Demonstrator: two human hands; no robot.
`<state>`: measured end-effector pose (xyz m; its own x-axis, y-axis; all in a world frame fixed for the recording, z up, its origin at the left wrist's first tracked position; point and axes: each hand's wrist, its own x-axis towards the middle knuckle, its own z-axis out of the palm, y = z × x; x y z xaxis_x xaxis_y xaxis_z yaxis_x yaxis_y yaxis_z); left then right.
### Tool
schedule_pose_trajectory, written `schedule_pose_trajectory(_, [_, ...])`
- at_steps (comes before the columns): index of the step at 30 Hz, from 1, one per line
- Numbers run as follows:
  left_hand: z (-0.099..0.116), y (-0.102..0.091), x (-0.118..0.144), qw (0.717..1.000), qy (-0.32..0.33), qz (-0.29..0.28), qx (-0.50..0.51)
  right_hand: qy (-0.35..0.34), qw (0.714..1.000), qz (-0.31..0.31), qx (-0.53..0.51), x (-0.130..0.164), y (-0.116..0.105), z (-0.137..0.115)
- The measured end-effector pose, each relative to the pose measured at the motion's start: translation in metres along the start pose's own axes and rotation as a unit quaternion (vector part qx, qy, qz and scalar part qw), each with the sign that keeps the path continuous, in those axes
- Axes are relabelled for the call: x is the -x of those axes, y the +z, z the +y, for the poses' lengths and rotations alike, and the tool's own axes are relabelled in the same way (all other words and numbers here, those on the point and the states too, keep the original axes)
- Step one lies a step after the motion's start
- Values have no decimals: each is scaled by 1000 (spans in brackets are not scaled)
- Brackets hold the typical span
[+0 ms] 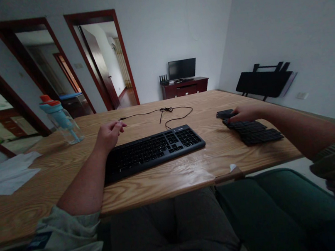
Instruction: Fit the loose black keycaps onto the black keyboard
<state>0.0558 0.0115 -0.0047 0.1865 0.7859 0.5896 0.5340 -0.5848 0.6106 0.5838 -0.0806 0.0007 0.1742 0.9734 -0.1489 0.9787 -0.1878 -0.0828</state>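
The black full-size computer keyboard [154,149] lies at centre frame on the desk, angled slightly, its right end higher in the frame. Its thin black cable [165,113] runs from the rear edge in loose loops toward upper centre, ending in a plug just beside the left hand.

The left hand [109,135] rests at the keyboard's upper left corner, its grip pressed loosely together with fingertips near or on the cable plug; whether it pinches the plug cannot be told. The right hand [245,112], right of centre, lies palm-down on a row of flat black key-panel sections [255,131], fingers spread flat, touching a small dark rectangular piece [225,113] at the far end.

Judgement: the step in hand appears to be handling the cable end and the loose panel sections together. Any next move calls for a secure pinch on the small plug and steady pressure on the sections.

The light wood-grain desk [177,174] also carries a clear bottle with a blue and red lid [61,120] at upper left and a white cloth [8,174] at left. Behind: white walls, dark red door frames, a television on a low cabinet [183,77], and a folded black table [263,81] against the right wall.
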Motion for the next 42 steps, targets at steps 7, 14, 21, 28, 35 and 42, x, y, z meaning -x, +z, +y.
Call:
schedule_pose_trajectory(7, [-1, 0, 0, 1000, -3, -3, 0, 22, 999, -36, -16, -3, -3, 4])
schedule_pose_trajectory(14, [1, 0, 1, 1000, -6, -2, 0, 16, 999, -33, -9, -3, -3, 7])
schedule_pose_trajectory(21, [1, -1, 0, 1000, -4, -7, -3, 23, 999, -38, -13, -8, 0, 9])
schedule_pose_trajectory(28, [1, -1, 0, 1000, -11, -6, -10, 13, 999, -29, -1, -12, 1, 14])
schedule_pose_trajectory(35, [-3, -1, 0, 1000, -1, -7, 2, 4, 999, -28, -16, -11, 2, 12])
schedule_pose_trajectory(42, [-2, -1, 0, 1000, -3, -8, 1, 4, 1000, -17, -9, -9, 2, 10])
